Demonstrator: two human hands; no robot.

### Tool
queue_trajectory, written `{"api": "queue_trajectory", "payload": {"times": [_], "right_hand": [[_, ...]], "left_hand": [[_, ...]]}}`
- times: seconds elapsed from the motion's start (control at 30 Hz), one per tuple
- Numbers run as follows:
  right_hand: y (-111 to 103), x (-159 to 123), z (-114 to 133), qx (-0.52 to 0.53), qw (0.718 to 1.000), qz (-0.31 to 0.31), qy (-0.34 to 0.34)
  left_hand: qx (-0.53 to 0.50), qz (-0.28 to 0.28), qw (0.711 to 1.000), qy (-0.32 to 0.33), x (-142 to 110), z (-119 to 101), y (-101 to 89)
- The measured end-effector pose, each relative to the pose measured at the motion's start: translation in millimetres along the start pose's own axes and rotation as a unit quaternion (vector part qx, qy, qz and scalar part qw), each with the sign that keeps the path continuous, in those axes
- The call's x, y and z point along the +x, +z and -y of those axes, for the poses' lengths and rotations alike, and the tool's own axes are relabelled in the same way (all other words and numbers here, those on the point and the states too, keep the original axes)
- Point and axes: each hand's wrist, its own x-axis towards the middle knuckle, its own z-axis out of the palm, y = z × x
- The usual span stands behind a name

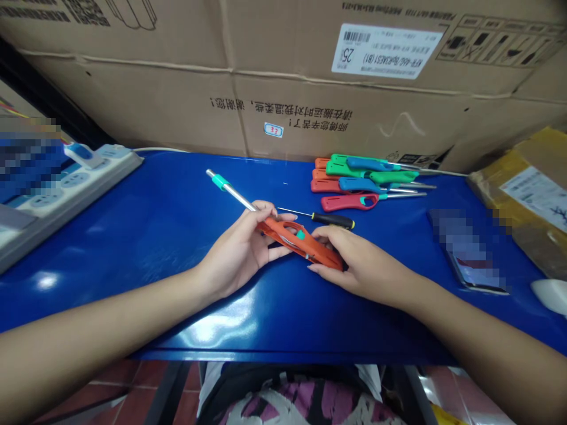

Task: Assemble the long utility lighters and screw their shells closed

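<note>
Head view: an orange long-necked gas lighter point(277, 228) is held slantwise over the middle of the blue surface point(146, 254), its metal tube point(239, 196) pointing toward the far left corner. The left hand point(243, 251) has thumb and fingers clamped on the neck of the handle, where the tube begins; the right hand point(357, 257) pinches the butt end. Gripping both ends probably steadies the handle while leaving its middle exposed, where the shell looks parted along the seam and a green trigger point(301, 235) shows. A slim screwdriver point(332, 221) lies just beyond the fingers, likely for easy reach. More lighters point(349, 185) are piled by the far edge, right of centre, their tubes turned toward the right edge, presumably away from the forearms. The orange lighter bridges the two hands: its handle runs from the left thumb to the right fingertips, with the tube extending past the left hand.
</note>
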Motion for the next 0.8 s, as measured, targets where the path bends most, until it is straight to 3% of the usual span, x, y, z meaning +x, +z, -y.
{"api": "queue_trajectory", "payload": {"times": [0.3,0.57,0.67,0.8], "right_hand": [[1,-1,4,0.024,0.999,-0.008,0.028],[19,-6,28,0.123,0.991,-0.005,0.059],[24,-10,35,0.138,0.99,0.002,0.006],[23,-13,32,0.091,0.993,-0.015,-0.07]], "left_hand": [[0.001,0.012,1.0,0.01,2,2,-1.8],[0.045,0.008,0.993,0.105,-1,19,10.9],[0.077,0.004,0.982,0.17,-1,14,15.0],[0.176,0.016,0.952,0.251,6,-21,11.5]]}}
